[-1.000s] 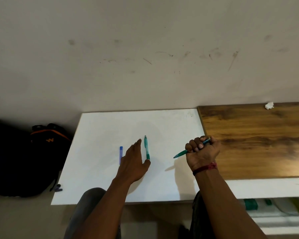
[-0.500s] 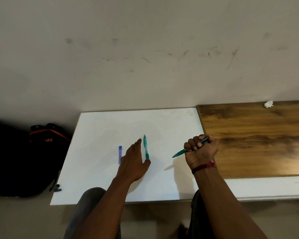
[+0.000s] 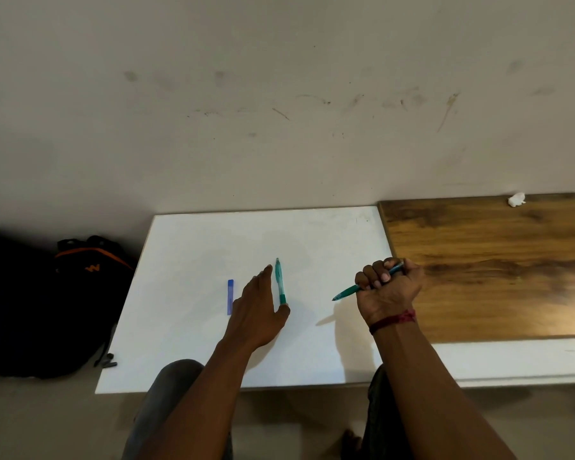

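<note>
The right grip [image 3: 387,290] is fisted round a slim teal plastic pen [image 3: 346,291], its tip pointing left above the white table [image 3: 196,254]. The left grip [image 3: 256,310] lies wide (fingers straight) on the table, between a second teal pen [image 3: 280,282] and a flat blue strip [image 3: 230,297].

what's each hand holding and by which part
The right hand grips a teal pen in its fist around the rear half, tip sticking out. The left hand lies open beside a second pen, holding nothing.
</note>
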